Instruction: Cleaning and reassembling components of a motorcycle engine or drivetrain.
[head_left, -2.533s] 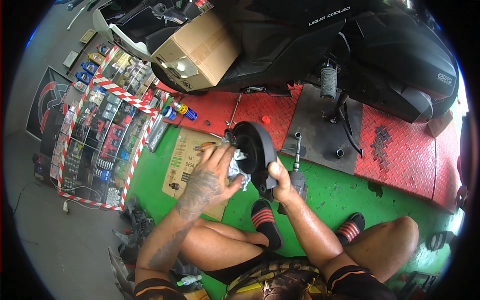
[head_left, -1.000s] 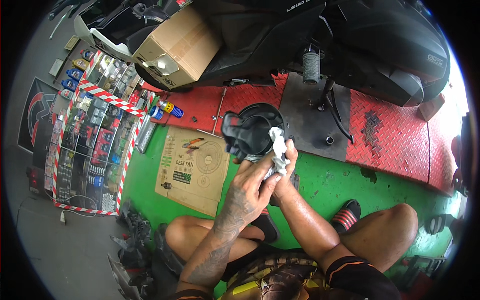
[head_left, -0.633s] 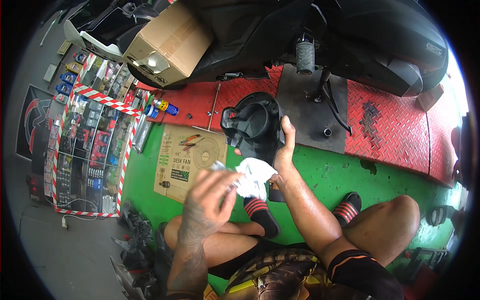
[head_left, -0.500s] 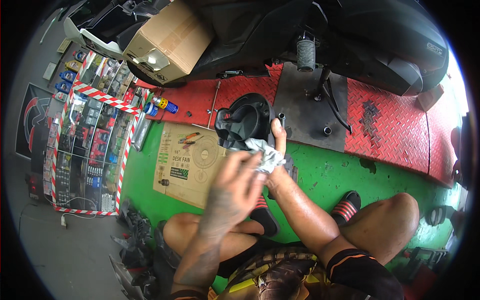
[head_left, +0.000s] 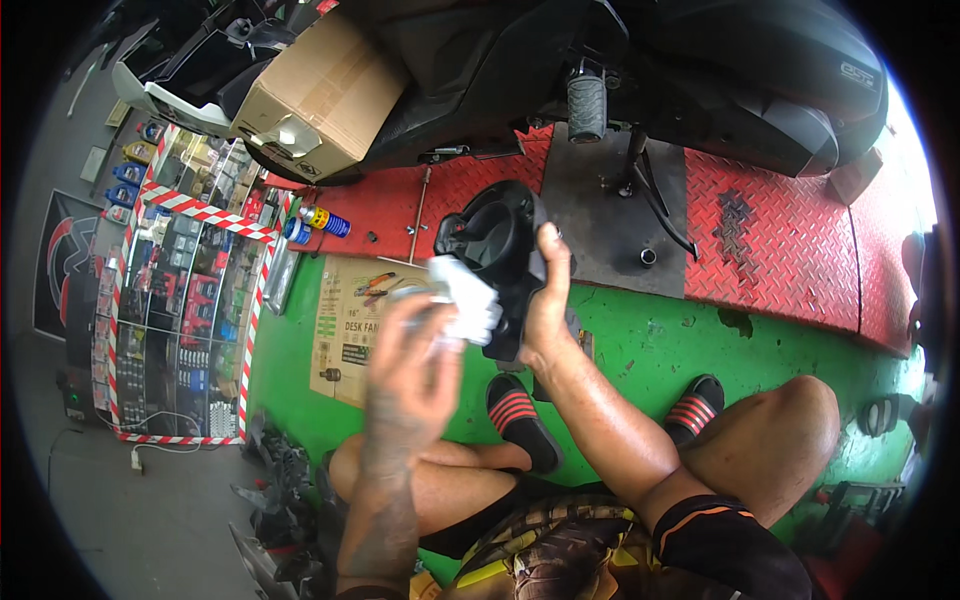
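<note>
My right hand (head_left: 548,295) grips a black moulded plastic part (head_left: 505,240) by its right side, thumb along the edge. The part is tilted with a round recess showing toward me. My left hand (head_left: 412,365), smeared by motion, has its fingers on a crumpled white cloth (head_left: 465,305) just below and left of the recess, overlapping the part's lower portion. Whether the cloth touches the part is hard to tell. Behind the hands a flattened cardboard sheet (head_left: 332,370) lies on the green floor (head_left: 640,350), with small tools (head_left: 373,283) on it.
A black scooter (head_left: 740,80) stands on a red platform (head_left: 780,250) with a dark metal plate (head_left: 610,240). A cardboard box (head_left: 310,95) rests on the scooter; spray cans (head_left: 328,220) sit below. A glass display case (head_left: 180,330) is left; black plastic pieces (head_left: 275,500) lie lower left.
The black part has turned from upright to recess-up, then shifted slightly since. My left hand and the cloth moved off my right thumb, dipped, and now are higher and further left under the recess.
</note>
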